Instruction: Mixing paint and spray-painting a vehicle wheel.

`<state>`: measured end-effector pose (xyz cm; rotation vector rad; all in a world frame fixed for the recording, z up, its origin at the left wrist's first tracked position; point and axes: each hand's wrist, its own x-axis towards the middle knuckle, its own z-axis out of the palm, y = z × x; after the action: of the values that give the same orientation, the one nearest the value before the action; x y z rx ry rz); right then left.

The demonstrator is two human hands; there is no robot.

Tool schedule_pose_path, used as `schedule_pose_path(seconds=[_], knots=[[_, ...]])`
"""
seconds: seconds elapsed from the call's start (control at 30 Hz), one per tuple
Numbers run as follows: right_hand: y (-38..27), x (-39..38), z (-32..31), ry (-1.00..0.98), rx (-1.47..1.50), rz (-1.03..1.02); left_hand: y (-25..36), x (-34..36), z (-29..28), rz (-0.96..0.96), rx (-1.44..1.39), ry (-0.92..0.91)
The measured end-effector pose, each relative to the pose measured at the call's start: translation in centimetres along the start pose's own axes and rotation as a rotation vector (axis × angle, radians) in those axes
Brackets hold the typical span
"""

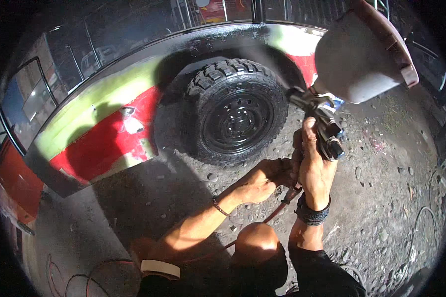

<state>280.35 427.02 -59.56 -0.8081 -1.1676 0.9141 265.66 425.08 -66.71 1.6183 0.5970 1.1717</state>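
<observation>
My right hand (pixel 316 173) grips a paint spray gun (pixel 327 121) by its handle, with the thumb up along its back. A large, whitish paint cup (pixel 359 57) tops the gun, tilted to the right. From the nozzle a faint grey mist spreads toward the dark, wet-looking upper edge of a vehicle's body panel (pixel 104 143). My left hand (pixel 265 180) is closed beside the base of the handle; its fingertips are hidden. A reddish air hose (pixel 277 212) runs down from the gun. The panel shows yellow-green, red and bare patches around the wheel arch.
A black wheel with a knobbly tyre (pixel 240 116) stands under the arch. My bent knee (pixel 256 242) is below my hands. Around my left forearm sits a tape roll (pixel 160 269). Stony ground (pixel 381 198) lies at right; loose hoses (pixel 91 277) curl at lower left.
</observation>
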Motion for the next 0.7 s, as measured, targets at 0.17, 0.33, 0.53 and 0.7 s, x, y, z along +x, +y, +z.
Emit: schedule_pose_path(seconds=[0.17,0.33,0.53,0.7], knots=[[-0.8,0.1,-0.6,-0.275,0.275,0.054,3.1,-1.0,0.5,0.023,0.403,-0.006],[-1.1,1.7,0.0,-0.003,0.037,-0.042,5.4,-4.5,-0.4,-0.211,0.389,0.031],[-3.2,-0.3,3.5,-0.023,0.032,-0.116,8.9,-13.2,-3.8,-0.311,0.607,-0.075],[-4.8,-4.4,8.1,-0.229,0.111,-0.124,11.8,-22.3,-5.7,-0.609,0.836,-0.270]])
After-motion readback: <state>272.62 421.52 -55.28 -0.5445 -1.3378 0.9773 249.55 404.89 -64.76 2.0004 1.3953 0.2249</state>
